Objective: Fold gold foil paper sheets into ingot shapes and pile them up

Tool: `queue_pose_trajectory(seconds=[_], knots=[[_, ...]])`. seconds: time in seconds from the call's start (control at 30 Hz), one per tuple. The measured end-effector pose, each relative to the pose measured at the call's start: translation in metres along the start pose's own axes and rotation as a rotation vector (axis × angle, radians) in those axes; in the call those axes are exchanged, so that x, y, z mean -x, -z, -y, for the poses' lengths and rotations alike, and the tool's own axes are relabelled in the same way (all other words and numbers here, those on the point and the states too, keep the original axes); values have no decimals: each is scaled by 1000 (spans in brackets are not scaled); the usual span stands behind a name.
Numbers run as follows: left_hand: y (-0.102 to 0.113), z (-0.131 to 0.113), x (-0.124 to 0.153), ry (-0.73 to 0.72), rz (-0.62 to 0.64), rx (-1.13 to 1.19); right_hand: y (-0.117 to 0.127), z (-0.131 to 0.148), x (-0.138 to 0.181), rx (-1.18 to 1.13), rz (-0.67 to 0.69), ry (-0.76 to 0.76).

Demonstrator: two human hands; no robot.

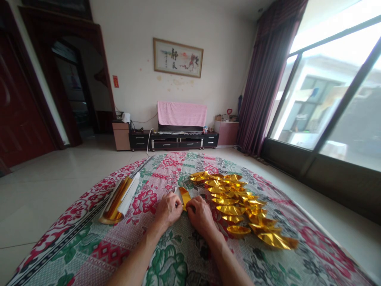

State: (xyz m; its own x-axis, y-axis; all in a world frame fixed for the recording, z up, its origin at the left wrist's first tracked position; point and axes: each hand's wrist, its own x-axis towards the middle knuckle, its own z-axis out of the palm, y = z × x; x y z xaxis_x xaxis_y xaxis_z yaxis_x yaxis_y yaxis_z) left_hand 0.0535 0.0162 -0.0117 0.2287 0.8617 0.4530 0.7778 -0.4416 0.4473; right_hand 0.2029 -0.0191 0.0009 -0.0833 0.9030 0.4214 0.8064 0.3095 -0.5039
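A small sheet of gold foil paper [184,194], gold on one face and pale on the other, is partly folded between my two hands over the middle of the cloth. My left hand [170,207] pinches its left side with curled fingers. On the right side, my right hand [200,213] grips the same sheet, thumb and fingers pressed together. Several folded gold paper ingots [228,210] lie in rough rows just right of my right hand. To the left rests a loosely rolled stack of gold foil sheets [120,198], its white backs partly showing.
A flowered cloth [166,262] in red, green and grey covers the round table. Beyond it stands a low black TV cabinet [178,141] with a pink cloth [182,113] draped above. A window [333,99] and purple curtain [258,79] are on the right.
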Motion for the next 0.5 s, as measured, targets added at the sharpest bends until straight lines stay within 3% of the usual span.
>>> queue_pose_trajectory(seconds=[0.5], knots=[[2,-3,-1,42,17,7,-1,-2,-1,-35,2,3]])
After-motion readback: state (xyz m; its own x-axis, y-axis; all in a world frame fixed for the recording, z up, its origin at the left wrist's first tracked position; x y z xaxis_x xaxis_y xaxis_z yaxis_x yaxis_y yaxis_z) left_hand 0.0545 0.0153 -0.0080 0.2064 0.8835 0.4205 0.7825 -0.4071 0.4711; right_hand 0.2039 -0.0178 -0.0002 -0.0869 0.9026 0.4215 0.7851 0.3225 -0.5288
